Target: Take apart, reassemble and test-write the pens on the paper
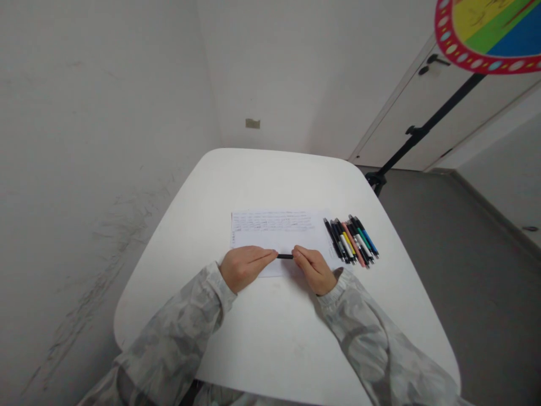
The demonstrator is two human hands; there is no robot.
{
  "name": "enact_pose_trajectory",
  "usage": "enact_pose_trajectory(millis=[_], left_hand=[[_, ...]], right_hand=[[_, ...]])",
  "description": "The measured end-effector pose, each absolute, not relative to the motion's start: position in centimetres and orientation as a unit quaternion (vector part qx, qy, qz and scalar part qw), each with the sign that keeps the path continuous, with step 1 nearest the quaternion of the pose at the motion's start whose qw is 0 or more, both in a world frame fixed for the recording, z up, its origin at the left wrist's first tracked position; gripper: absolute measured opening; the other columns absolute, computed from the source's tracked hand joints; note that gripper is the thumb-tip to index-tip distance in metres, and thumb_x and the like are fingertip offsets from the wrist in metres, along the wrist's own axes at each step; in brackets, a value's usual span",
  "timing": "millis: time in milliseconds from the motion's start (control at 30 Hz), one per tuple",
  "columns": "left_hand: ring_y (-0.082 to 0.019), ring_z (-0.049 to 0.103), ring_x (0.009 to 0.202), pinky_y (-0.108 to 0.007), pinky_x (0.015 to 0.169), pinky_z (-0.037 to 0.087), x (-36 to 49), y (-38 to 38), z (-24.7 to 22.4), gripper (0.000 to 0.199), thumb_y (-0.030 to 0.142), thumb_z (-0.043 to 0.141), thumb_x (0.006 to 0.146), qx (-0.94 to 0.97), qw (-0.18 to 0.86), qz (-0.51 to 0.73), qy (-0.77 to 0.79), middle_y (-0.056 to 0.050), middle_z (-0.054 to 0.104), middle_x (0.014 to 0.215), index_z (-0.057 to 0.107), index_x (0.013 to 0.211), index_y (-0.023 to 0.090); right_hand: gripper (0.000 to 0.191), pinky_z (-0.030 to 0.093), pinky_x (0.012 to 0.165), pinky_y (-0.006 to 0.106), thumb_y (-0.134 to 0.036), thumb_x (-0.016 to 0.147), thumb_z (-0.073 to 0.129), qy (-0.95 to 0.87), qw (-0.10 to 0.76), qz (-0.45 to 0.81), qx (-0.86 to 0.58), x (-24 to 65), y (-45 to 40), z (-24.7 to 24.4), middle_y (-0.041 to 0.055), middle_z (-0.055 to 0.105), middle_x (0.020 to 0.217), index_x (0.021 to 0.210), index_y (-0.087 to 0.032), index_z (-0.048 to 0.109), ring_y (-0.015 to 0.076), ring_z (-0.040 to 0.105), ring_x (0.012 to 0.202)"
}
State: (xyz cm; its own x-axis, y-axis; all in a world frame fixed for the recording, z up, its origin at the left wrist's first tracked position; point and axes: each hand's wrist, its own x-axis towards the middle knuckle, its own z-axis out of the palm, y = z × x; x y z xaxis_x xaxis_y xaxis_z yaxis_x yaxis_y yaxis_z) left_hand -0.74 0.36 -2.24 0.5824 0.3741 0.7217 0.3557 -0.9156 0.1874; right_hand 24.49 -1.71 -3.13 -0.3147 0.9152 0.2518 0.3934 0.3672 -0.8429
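A slim black pen (285, 256) lies level between my two hands, above a white sheet of paper (270, 239) with rows of handwriting along its upper part. My left hand (247, 266) is closed on one end of the pen, and my right hand (313, 269) pinches the other end. Only the pen's dark middle shows; both of its tips are hidden by my fingers. To the right of my right hand, several pens (351, 241) in black, white, yellow, pink, green and blue lie side by side, partly along the paper's right edge.
The white table (270, 180) has rounded corners and stands close to the walls. Beyond its right side, a black stand (416, 135) carries a colourful wheel (494, 34). A door with a dark handle (438, 59) is behind that.
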Motion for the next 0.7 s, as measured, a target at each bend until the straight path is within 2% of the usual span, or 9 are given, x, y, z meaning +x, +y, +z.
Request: enact_pose_trajectory(millis=[100,233,300,333,400,433,500,600,700], left_hand=[[-0.018,0.080,0.099,-0.032,0.088,0.069,-0.7,0.3,-2.3,0.031,0.015,0.060,0.106,0.884,0.020,0.406,0.230,-0.008,0.082,0.114,0.067,0.136,0.019],[-0.018,0.080,0.094,-0.031,0.087,0.068,-0.7,0.6,-2.3,0.027,0.027,0.064,0.107,0.858,0.028,0.421,0.292,-0.008,0.082,0.110,0.072,0.131,0.018],[-0.016,0.080,0.089,-0.028,0.083,0.068,-0.8,0.7,-2.3,0.022,0.027,0.064,0.107,0.852,0.038,0.430,0.295,-0.007,0.083,0.104,0.074,0.124,0.018],[-0.016,0.080,0.087,-0.027,0.081,0.067,-0.7,0.7,-2.4,0.020,0.027,0.064,0.107,0.850,0.045,0.434,0.294,-0.006,0.083,0.101,0.075,0.120,0.018],[-0.014,0.079,0.082,-0.026,0.078,0.066,-0.6,0.6,-2.5,0.017,0.028,0.064,0.107,0.848,0.053,0.439,0.291,-0.005,0.083,0.097,0.075,0.115,0.018],[-0.014,0.079,0.080,-0.025,0.077,0.066,-0.5,0.6,-2.6,0.017,0.029,0.064,0.107,0.848,0.055,0.440,0.290,-0.004,0.083,0.095,0.075,0.113,0.018],[-0.013,0.078,0.076,-0.023,0.074,0.064,-0.4,0.4,-2.7,0.018,0.032,0.064,0.108,0.848,0.058,0.439,0.291,-0.003,0.083,0.092,0.075,0.110,0.018],[-0.014,0.078,0.076,-0.025,0.074,0.065,-0.6,0.3,-2.7,0.026,0.041,0.064,0.107,0.845,0.074,0.426,0.314,-0.004,0.082,0.092,0.074,0.118,0.019],[-0.022,0.079,0.094,-0.037,0.088,0.066,-1.1,0.7,-2.5,0.037,0.045,0.065,0.104,0.856,0.072,0.389,0.332,-0.011,0.081,0.107,0.071,0.129,0.018]], right_hand=[[0.051,0.031,0.056,0.032,-0.053,0.113,0.036,-0.721,0.390,0.346,-0.456,24.6,-1.5,-3.6,-0.0047,0.038,0.060,0.070,-0.024,0.039,0.0141,0.039,0.054],[0.051,0.032,0.054,0.032,-0.050,0.114,0.034,-0.687,0.445,0.289,-0.497,25.2,-1.3,-3.6,-0.0041,0.037,0.058,0.069,-0.025,0.037,0.0153,0.038,0.053],[0.047,0.040,0.060,0.034,-0.043,0.114,0.035,-0.703,0.445,0.228,-0.505,25.4,-1.1,-3.1,-0.0008,0.048,0.063,0.072,-0.025,0.046,0.0184,0.049,0.060],[0.040,0.046,0.067,0.037,-0.040,0.112,0.039,-0.726,0.434,0.191,-0.498,25.3,-1.1,-2.8,0.0029,0.059,0.071,0.080,-0.024,0.055,0.0215,0.057,0.071],[0.021,0.051,0.091,0.048,-0.037,0.107,0.051,-0.787,0.395,0.121,-0.459,25.0,-1.1,-2.2,0.0116,0.073,0.103,0.110,-0.022,0.066,0.0293,0.065,0.100],[0.025,0.049,0.101,0.053,-0.036,0.104,0.057,-0.818,0.368,0.097,-0.432,24.7,-1.1,-2.0,0.0135,0.073,0.115,0.124,-0.022,0.065,0.0317,0.064,0.110],[0.036,0.045,0.111,0.057,-0.028,0.102,0.060,-0.867,0.316,0.075,-0.378,24.1,-1.1,-1.9,0.0121,0.074,0.117,0.137,-0.024,0.060,0.0308,0.065,0.110],[0.044,0.053,0.102,0.052,-0.014,0.103,0.049,-0.888,0.295,0.087,-0.343,23.6,-1.2,-2.5,0.0095,0.075,0.105,0.145,-0.025,0.057,0.0270,0.066,0.096],[0.038,0.056,0.090,0.045,-0.019,0.108,0.043,-0.819,0.387,0.153,-0.395,24.2,-1.1,-2.9,0.0115,0.073,0.115,0.143,-0.025,0.055,0.0268,0.067,0.103]])
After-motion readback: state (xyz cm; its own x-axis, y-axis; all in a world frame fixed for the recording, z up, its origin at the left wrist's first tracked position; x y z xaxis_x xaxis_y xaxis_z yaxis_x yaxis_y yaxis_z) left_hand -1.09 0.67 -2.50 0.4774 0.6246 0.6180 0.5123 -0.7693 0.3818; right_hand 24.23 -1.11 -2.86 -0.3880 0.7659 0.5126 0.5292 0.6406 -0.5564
